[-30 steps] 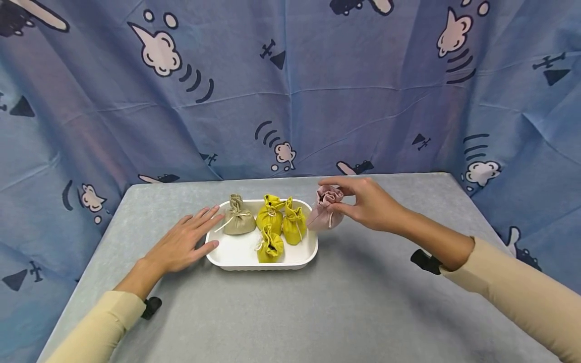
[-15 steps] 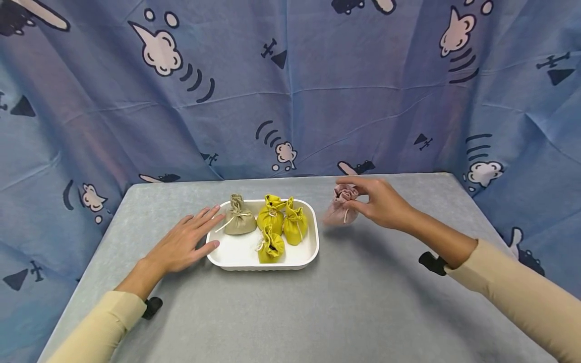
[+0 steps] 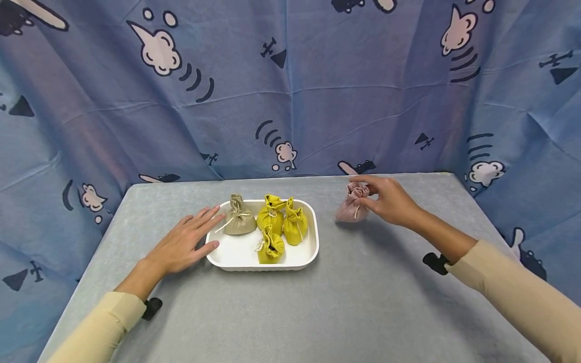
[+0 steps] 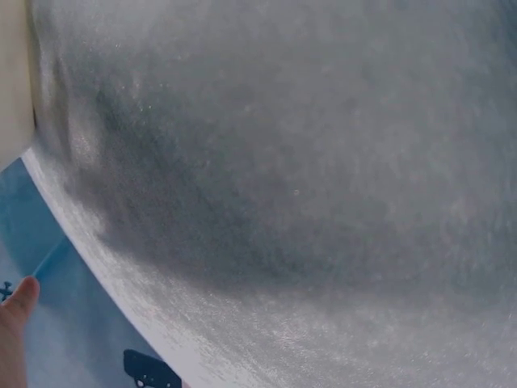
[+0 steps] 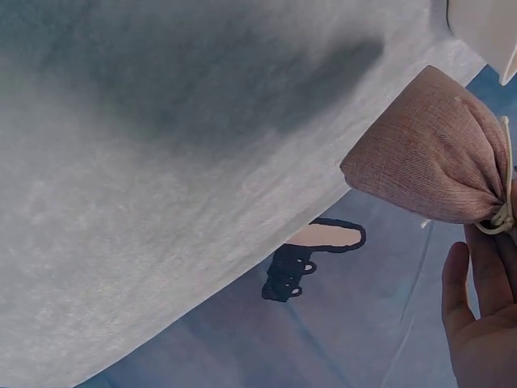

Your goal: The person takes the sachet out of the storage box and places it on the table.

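My right hand (image 3: 392, 200) pinches a pink drawstring pouch (image 3: 353, 205) by its gathered neck, to the right of a white tray (image 3: 236, 258). In the right wrist view the pouch (image 5: 432, 153) appears off the table, its cord tied round the neck and its full base turned away from the fingers. My left hand (image 3: 183, 244) rests with straight fingers at the tray's left rim. Inside the tray sit a beige pouch (image 3: 240, 222) at the left and several yellow pouches (image 3: 295, 227) at the middle and right. The left wrist view shows only part of a thumb (image 4: 20, 303).
A grey table (image 3: 290, 312) carries the tray near its far side. Behind it hangs a blue patterned curtain (image 3: 336, 111), close to the table's far edge. The tray's edge (image 5: 489, 32) shows at the corner of the right wrist view.
My right hand has carried the pink pouch rightward, from beside the tray's right rim to a spot farther off. The left hand and the pouches in the tray have stayed put.
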Demonstrator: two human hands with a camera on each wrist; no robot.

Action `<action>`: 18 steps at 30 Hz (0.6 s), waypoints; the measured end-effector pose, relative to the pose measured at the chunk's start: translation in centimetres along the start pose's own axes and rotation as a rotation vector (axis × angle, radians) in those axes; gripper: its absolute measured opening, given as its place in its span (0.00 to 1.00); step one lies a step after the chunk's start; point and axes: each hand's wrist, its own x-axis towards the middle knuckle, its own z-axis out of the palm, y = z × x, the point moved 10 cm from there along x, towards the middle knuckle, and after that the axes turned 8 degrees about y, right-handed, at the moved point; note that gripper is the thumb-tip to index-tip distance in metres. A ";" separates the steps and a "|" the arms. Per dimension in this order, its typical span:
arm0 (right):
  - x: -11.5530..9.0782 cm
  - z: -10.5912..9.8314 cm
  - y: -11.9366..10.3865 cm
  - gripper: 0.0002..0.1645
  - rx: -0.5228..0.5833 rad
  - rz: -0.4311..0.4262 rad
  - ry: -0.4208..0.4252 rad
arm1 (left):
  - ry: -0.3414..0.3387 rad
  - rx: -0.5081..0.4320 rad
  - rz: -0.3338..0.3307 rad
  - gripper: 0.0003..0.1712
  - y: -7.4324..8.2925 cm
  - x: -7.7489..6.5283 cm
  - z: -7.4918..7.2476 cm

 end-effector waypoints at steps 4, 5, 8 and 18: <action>0.1 0.2 0.8 0.28 -0.008 0.013 0.002 | -0.001 0.006 -0.004 0.38 -0.1 0.0 0.0; 0.1 0.3 1.0 0.28 -0.008 0.011 0.003 | -0.002 0.006 -0.004 0.38 -0.1 0.0 0.0; 0.2 0.5 1.4 0.28 -0.003 -0.001 0.012 | -0.004 0.008 -0.007 0.38 -0.1 -0.1 0.0; -0.5 2.0 4.2 0.29 -0.020 0.095 -0.012 | -0.002 0.004 -0.010 0.38 -0.1 -0.1 0.1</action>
